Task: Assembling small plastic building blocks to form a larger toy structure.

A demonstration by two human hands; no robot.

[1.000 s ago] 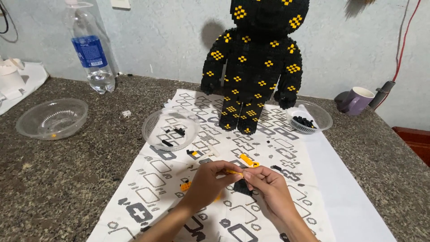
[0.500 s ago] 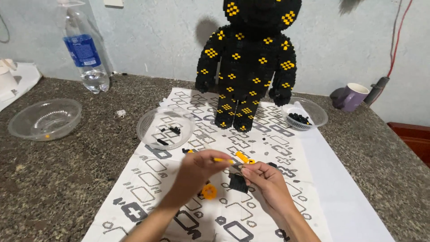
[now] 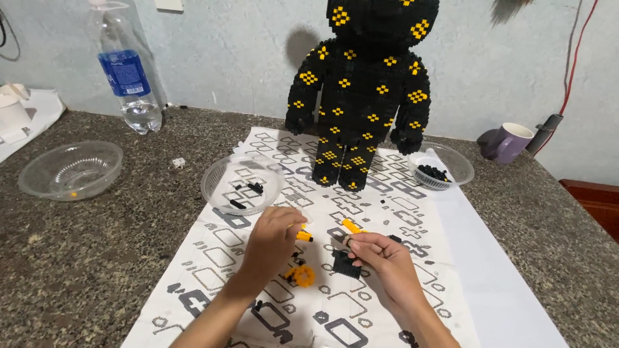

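Granite counter (image 3: 77, 258), spread with patterned sheet (image 3: 258, 258), presumably to keep small parts visible. Tall black-and-yellow block figure (image 3: 364, 90) upright at sheet's far end, back to wall. Plastic bottle (image 3: 129, 77) far left. Three clear bowls: empty one (image 3: 71, 169) left, one with few black pieces (image 3: 242, 183) just beyond hands, one with black pieces (image 3: 442, 165) beside figure. Purple mug (image 3: 509, 142) right. Left hand (image 3: 271, 248) curled, fingertips pinching small yellow piece (image 3: 304, 236). Right hand (image 3: 383, 258) closed, pinching yellow strip (image 3: 353, 226) for fitting. Black block (image 3: 345, 264) and yellow ring (image 3: 302, 276) loose between hands.
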